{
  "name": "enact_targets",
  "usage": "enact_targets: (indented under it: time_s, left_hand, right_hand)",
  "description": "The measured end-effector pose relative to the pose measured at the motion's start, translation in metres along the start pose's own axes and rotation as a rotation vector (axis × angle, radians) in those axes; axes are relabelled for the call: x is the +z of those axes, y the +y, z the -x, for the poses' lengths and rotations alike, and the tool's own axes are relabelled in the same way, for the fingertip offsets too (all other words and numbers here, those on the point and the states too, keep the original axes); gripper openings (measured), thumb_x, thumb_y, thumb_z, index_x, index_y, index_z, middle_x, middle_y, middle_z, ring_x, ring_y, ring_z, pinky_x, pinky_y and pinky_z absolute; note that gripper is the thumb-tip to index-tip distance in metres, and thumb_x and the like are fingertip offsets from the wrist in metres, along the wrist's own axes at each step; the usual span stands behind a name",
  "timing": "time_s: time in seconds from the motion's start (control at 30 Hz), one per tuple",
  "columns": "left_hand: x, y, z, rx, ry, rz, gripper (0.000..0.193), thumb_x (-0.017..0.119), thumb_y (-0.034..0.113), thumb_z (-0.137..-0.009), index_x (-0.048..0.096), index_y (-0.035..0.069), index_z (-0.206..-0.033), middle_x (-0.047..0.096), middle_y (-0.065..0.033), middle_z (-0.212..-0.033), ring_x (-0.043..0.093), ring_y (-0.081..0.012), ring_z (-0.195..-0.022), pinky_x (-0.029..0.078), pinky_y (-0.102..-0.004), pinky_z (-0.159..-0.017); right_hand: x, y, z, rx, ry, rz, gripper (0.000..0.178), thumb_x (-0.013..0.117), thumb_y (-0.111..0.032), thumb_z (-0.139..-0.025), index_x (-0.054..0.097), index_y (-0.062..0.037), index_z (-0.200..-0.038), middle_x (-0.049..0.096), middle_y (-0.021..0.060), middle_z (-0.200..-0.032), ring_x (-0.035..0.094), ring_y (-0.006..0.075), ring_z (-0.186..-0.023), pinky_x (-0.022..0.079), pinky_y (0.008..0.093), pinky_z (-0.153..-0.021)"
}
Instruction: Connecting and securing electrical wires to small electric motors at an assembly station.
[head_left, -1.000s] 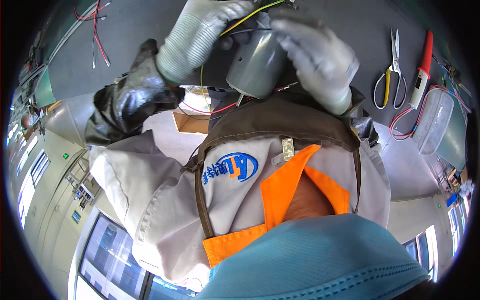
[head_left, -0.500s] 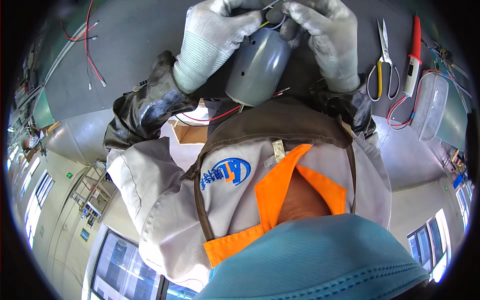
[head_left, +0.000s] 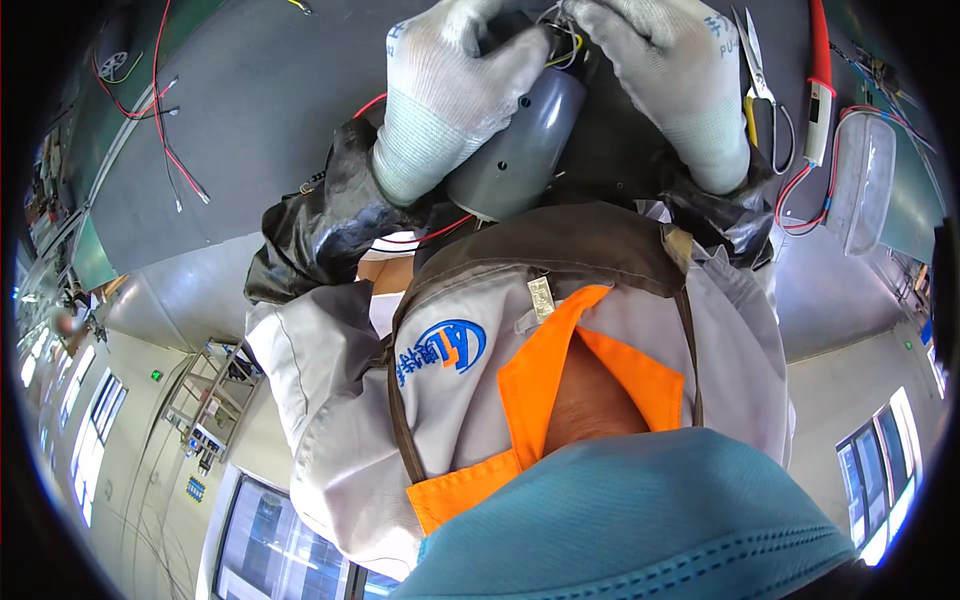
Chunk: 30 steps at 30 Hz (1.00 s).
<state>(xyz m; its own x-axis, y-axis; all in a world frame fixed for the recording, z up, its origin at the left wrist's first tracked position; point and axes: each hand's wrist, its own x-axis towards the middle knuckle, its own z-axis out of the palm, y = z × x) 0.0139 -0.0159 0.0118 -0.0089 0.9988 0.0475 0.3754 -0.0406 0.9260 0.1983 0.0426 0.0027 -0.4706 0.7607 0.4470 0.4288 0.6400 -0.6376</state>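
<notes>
A grey metal cylinder, which looks like a motor housing (head_left: 515, 150), lies tilted against my apron with small dark holes in its side. Thin wires (head_left: 572, 52), one of them yellow, come out of its far end. My left hand (head_left: 460, 75), in a white glove, is closed at that end with its thumb by the wires; its fingertips are partly hidden. My right hand (head_left: 675, 75), gloved too, pinches the wire ends at the top edge of the view. A red lead (head_left: 445, 230) runs from the near end of the cylinder.
Scissors (head_left: 760, 90) with a yellow grip lie right of my right hand, beside a red-and-white handled tool (head_left: 820, 90) with a cord. A clear plastic box (head_left: 862, 185) stands at the table's right edge. Red and black leads (head_left: 165, 120) lie on the dark tabletop (head_left: 260, 120) at left.
Both hands have shifted a little to the right, and the right wrist now sits close to the scissors. The cylinder has turned slightly, its holes now facing more upward.
</notes>
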Motion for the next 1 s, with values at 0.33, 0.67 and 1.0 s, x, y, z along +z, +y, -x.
enact_targets:
  time_s: [0.33,0.67,1.0]
  left_hand:
    - [0.032,-0.032,0.010,0.183,0.250,0.107,0.027,0.067,-0.002,-0.091,0.066,-0.002,-0.117,0.069,-0.0107,-0.091,0.065,-0.0164,-0.081,0.052,-0.0290,-0.073]
    - [0.033,-0.025,-0.001,0.517,0.060,-0.432,0.021,0.078,0.004,-0.086,0.068,0.004,-0.104,0.070,-0.0134,-0.085,0.070,-0.0332,-0.071,0.055,-0.0377,-0.064]
    - [0.028,-0.006,-0.018,1.024,-0.504,-0.894,0.023,0.069,0.015,-0.081,0.065,0.005,-0.101,0.057,-0.0039,-0.067,0.061,-0.0225,-0.057,0.048,-0.0392,-0.052]
  right_hand:
    - [0.001,0.060,-0.003,0.469,0.055,-0.057,0.008,0.069,-0.003,-0.087,0.070,0.0039,-0.085,0.062,0.0119,-0.073,0.062,0.0178,-0.061,0.048,0.0332,-0.057]
    - [0.014,0.089,0.013,0.866,0.196,-1.246,0.020,0.065,-0.022,-0.100,0.073,-0.0037,-0.098,0.069,0.0062,-0.074,0.065,0.0153,-0.062,0.052,0.0296,-0.056]
    - [-0.050,0.008,0.084,0.773,-0.019,-1.095,0.026,0.064,-0.023,-0.097,0.071,0.0016,-0.099,0.057,-0.0009,-0.064,0.041,0.0033,-0.048,0.031,0.0226,-0.045]
